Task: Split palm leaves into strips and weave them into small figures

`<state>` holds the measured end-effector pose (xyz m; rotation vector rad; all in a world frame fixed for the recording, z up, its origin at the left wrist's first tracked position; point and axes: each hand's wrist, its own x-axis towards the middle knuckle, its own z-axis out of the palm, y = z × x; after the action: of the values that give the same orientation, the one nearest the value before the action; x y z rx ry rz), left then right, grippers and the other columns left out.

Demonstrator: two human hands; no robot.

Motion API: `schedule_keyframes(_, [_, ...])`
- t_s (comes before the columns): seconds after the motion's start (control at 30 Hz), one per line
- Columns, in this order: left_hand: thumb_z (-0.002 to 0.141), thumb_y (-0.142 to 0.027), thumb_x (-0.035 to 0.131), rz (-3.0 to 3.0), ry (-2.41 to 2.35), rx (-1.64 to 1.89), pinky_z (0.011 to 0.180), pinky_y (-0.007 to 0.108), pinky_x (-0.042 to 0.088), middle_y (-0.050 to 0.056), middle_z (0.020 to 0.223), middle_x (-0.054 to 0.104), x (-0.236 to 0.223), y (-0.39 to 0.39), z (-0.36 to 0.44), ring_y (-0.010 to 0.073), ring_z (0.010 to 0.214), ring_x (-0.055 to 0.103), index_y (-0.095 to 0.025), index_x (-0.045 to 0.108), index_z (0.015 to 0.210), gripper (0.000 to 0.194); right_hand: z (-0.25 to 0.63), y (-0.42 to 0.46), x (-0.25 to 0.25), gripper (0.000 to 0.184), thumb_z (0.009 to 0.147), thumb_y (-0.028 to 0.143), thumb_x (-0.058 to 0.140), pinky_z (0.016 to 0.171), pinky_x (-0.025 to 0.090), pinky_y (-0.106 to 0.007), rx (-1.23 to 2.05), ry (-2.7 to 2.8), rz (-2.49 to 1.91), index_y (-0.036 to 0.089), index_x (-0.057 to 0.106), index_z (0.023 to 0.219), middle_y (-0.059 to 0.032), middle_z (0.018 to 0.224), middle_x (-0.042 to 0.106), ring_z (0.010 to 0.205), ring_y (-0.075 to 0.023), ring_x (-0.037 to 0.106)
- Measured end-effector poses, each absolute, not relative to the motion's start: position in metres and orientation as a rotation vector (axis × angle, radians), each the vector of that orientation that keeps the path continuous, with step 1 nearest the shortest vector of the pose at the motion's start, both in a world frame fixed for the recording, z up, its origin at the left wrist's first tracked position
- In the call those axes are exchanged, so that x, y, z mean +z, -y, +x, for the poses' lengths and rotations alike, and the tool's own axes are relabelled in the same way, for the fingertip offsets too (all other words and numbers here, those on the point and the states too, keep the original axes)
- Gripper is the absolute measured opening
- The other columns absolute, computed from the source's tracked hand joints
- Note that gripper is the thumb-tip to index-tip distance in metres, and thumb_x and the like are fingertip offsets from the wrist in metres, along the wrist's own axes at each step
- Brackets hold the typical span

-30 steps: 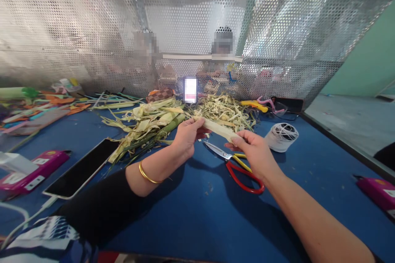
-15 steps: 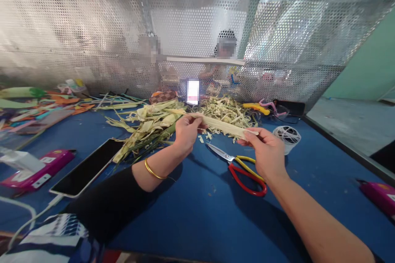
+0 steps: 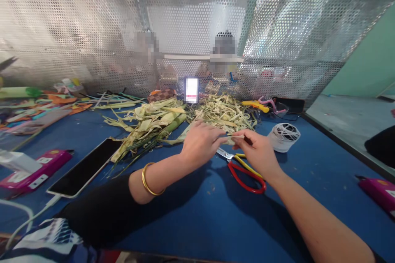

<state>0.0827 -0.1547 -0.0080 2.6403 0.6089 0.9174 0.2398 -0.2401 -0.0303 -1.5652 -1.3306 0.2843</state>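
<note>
My left hand [image 3: 200, 141], with a gold bangle on its wrist, pinches a pale corn husk strip [image 3: 228, 138] above the table's middle. Fingers closed, my right hand [image 3: 259, 152] grips the same strip a little to the right, so the two sets of fingertips nearly meet. A pale tail of husk [image 3: 185, 133] shows left of my left hand. Scissors [image 3: 227, 155] with red and yellow handles lie beneath my hands, their blade tips hidden. Behind are a heap of long husks [image 3: 163, 115] and a heap of shredded husk [image 3: 228, 111].
White string [image 3: 285, 137] wound on a tub stands to the right. A black-screened phone [image 3: 86, 168] on a cable and a magenta power strip [image 3: 46, 168] lie left. Coloured strips [image 3: 40, 111] cover the far left. A perforated metal screen [image 3: 191, 20] closes off the back, people behind it.
My left hand has moved right along the husk strip, close to my right hand. The stretched length between them is now short. A dark pointed blade has come into view at far left.
</note>
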Motion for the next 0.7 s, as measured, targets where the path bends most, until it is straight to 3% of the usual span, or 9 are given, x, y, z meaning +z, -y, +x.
schedule_keyframes(0.07, [0.079,-0.027,0.06,2.362,-0.621,0.712,0.075,0.032,0.047,0.003,0.073,0.069,-0.013,0.154,0.086,0.017,0.071,0.061,-0.019,0.071,0.08,0.014,0.238,0.241,-0.029,0.018,0.079,0.036,0.058,0.062,0.047,-0.031,0.309,1.364,-1.537,0.019,0.065,0.079,-0.001,0.06,0.066,0.06,-0.0182,0.063])
schedule_keyframes(0.17, [0.073,-0.026,0.065,1.747,-0.679,0.599,0.053,0.023,0.042,-0.001,0.055,0.059,-0.016,0.155,0.09,0.0101,0.052,0.052,-0.016,0.066,0.065,0.013,0.238,0.239,-0.028,0.023,0.075,0.041,0.063,0.063,0.048,-0.031,0.475,1.179,-1.427,0.019,0.064,0.082,-0.0007,0.064,0.066,0.061,-0.0167,0.062])
schedule_keyframes(0.3, [0.059,-0.021,0.075,1.19,-0.744,0.594,0.051,0.022,0.041,-0.001,0.055,0.056,-0.017,0.163,0.095,0.0081,0.051,0.05,-0.014,0.062,0.059,0.015,0.235,0.236,-0.028,0.033,0.064,0.045,0.073,0.06,0.047,-0.027,0.779,0.928,-1.312,0.018,0.063,0.08,0.0006,0.067,0.064,0.06,-0.0137,0.06])
schedule_keyframes(0.47, [0.052,-0.023,0.08,1.132,-0.739,0.584,0.055,0.023,0.042,0.0,0.058,0.059,-0.021,0.169,0.096,0.0095,0.054,0.052,-0.013,0.061,0.063,0.024,0.229,0.238,-0.031,0.03,0.061,0.042,0.074,0.059,0.045,-0.025,0.878,0.953,-1.333,0.017,0.06,0.065,0.0027,0.058,0.059,0.057,-0.0115,0.055])
schedule_keyframes(0.7, [0.068,-0.032,0.067,1.389,-0.743,0.616,0.049,0.02,0.031,-0.004,0.055,0.05,-0.024,0.165,0.095,0.0061,0.049,0.041,-0.015,0.054,0.062,0.022,0.229,0.238,-0.03,0.03,0.069,0.043,0.064,0.057,0.042,-0.027,0.817,1.146,-1.443,0.019,0.051,0.059,0.003,0.052,0.057,0.053,-0.0119,0.052])
